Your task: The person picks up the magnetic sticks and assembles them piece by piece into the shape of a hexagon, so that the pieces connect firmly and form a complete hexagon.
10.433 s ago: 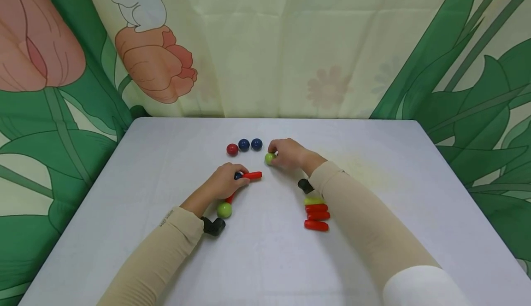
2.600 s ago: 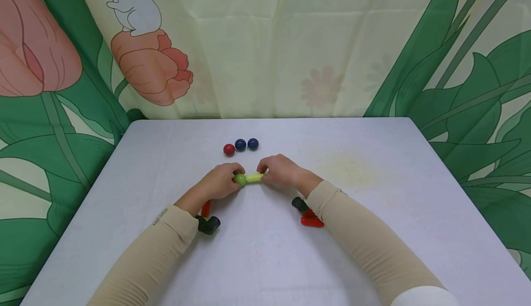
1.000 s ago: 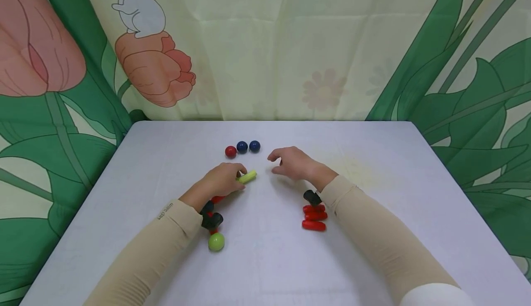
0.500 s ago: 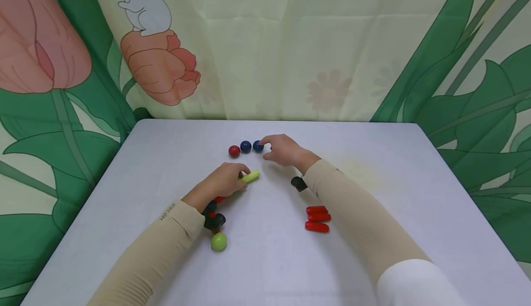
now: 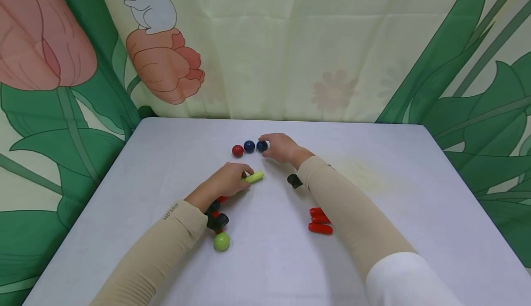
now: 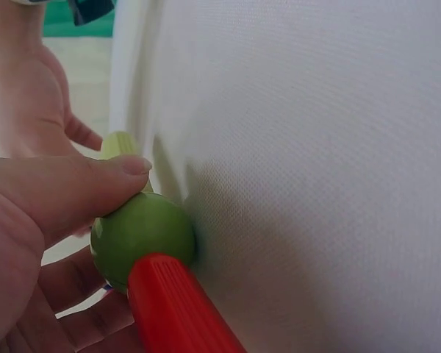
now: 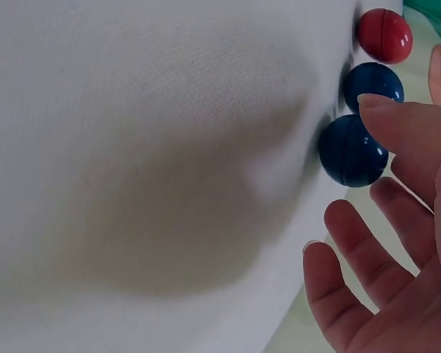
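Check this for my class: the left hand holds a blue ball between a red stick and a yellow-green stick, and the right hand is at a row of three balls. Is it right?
Not quite: the left hand holds a green ball, not a blue one, between the red stick and the yellow-green stick, as the left wrist view shows. The rest stands.
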Action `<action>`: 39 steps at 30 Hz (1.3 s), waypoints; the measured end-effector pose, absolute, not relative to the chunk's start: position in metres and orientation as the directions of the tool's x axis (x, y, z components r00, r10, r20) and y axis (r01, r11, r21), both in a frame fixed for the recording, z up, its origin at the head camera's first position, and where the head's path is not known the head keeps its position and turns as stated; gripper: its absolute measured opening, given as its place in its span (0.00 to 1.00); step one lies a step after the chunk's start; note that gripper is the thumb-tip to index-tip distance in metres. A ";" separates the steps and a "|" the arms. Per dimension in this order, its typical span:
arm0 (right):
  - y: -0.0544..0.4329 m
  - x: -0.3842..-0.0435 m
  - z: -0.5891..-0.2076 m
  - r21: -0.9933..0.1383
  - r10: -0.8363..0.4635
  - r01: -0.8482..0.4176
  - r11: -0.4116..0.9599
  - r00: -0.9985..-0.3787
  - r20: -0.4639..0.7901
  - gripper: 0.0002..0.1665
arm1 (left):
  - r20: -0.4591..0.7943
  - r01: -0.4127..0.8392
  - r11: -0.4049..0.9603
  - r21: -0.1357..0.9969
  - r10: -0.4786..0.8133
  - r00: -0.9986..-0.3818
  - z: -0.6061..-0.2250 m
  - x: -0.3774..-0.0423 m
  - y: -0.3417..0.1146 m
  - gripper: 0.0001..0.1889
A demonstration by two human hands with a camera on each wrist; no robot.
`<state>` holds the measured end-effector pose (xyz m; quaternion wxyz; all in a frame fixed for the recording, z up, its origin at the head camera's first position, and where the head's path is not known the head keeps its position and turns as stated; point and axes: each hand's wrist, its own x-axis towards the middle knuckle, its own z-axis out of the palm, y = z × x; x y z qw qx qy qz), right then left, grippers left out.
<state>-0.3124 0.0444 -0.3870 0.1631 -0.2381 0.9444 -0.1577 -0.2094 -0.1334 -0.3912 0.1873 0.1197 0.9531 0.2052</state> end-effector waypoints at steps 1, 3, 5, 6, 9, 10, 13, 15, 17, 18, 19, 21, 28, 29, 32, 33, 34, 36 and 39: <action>0.044 -0.313 -0.387 -0.371 -0.501 -0.400 0.838 -0.833 -0.236 0.32 | -0.310 0.148 0.887 0.437 0.303 -0.901 -0.391 -0.209 -0.133 0.21; 0.043 -0.314 -0.387 -0.358 -0.507 -0.411 0.838 -0.830 -0.233 0.32 | -0.312 0.143 0.886 0.442 0.301 -0.901 -0.391 -0.209 -0.133 0.21; 0.043 -0.314 -0.387 -0.350 -0.512 -0.422 0.836 -0.828 -0.226 0.31 | -0.310 0.142 0.883 0.447 0.302 -0.902 -0.391 -0.209 -0.133 0.21; 0.043 -0.314 -0.387 -0.345 -0.516 -0.429 0.835 -0.828 -0.219 0.30 | -0.306 0.147 0.883 0.446 0.305 -0.902 -0.391 -0.209 -0.133 0.21; 0.044 -0.313 -0.387 -0.338 -0.524 -0.444 0.830 -0.828 -0.199 0.26 | -0.294 0.158 0.881 0.446 0.311 -0.904 -0.392 -0.209 -0.134 0.20; 0.045 -0.312 -0.387 -0.339 -0.524 -0.444 0.829 -0.829 -0.195 0.26 | -0.292 0.160 0.881 0.445 0.312 -0.904 -0.392 -0.209 -0.134 0.20; 0.047 -0.310 -0.388 -0.343 -0.518 -0.438 0.831 -0.833 -0.193 0.24 | -0.289 0.161 0.881 0.445 0.311 -0.905 -0.392 -0.209 -0.133 0.20; 0.048 -0.309 -0.389 -0.351 -0.512 -0.428 0.833 -0.836 -0.197 0.23 | -0.290 0.159 0.881 0.446 0.310 -0.905 -0.392 -0.208 -0.133 0.20; 0.049 -0.308 -0.389 -0.365 -0.505 -0.411 0.835 -0.836 -0.213 0.23 | -0.291 0.158 0.881 0.446 0.310 -0.905 -0.393 -0.209 -0.133 0.20; 0.049 -0.307 -0.390 -0.371 -0.503 -0.405 0.836 -0.835 -0.223 0.24 | -0.292 0.158 0.881 0.445 0.310 -0.905 -0.393 -0.209 -0.133 0.20; 0.049 -0.307 -0.390 -0.373 -0.505 -0.403 0.835 -0.831 -0.232 0.24 | -0.293 0.157 0.881 0.445 0.309 -0.905 -0.393 -0.209 -0.133 0.20; 0.050 -0.305 -0.391 -0.376 -0.509 -0.402 0.835 -0.823 -0.250 0.25 | -0.295 0.154 0.883 0.444 0.306 -0.905 -0.393 -0.208 -0.133 0.20; 0.058 -0.298 -0.390 -0.356 -0.515 -0.408 0.840 -0.806 -0.292 0.25 | -0.302 0.142 0.886 0.441 0.295 -0.907 -0.393 -0.209 -0.132 0.20; 0.060 -0.297 -0.389 -0.355 -0.512 -0.404 0.843 -0.805 -0.300 0.24 | -0.303 0.139 0.886 0.442 0.294 -0.907 -0.393 -0.209 -0.132 0.20; 0.066 -0.293 -0.389 -0.357 -0.495 -0.381 0.853 -0.807 -0.321 0.23 | -0.310 0.127 0.887 0.445 0.285 -0.907 -0.393 -0.209 -0.131 0.20; 0.068 -0.292 -0.389 -0.360 -0.489 -0.372 0.856 -0.809 -0.326 0.23 | -0.314 0.119 0.887 0.447 0.280 -0.907 -0.394 -0.209 -0.131 0.21; 0.070 -0.291 -0.389 -0.361 -0.483 -0.364 0.859 -0.811 -0.331 0.22 | -0.317 0.115 0.888 0.445 0.277 -0.907 -0.394 -0.209 -0.131 0.21; 0.075 -0.288 -0.389 -0.365 -0.471 -0.347 0.864 -0.814 -0.340 0.22 | -0.322 0.109 0.889 0.445 0.272 -0.907 -0.394 -0.208 -0.131 0.21; 0.081 -0.284 -0.388 -0.369 -0.468 -0.340 0.865 -0.814 -0.345 0.22 | -0.323 0.108 0.889 0.445 0.272 -0.906 -0.394 -0.208 -0.131 0.21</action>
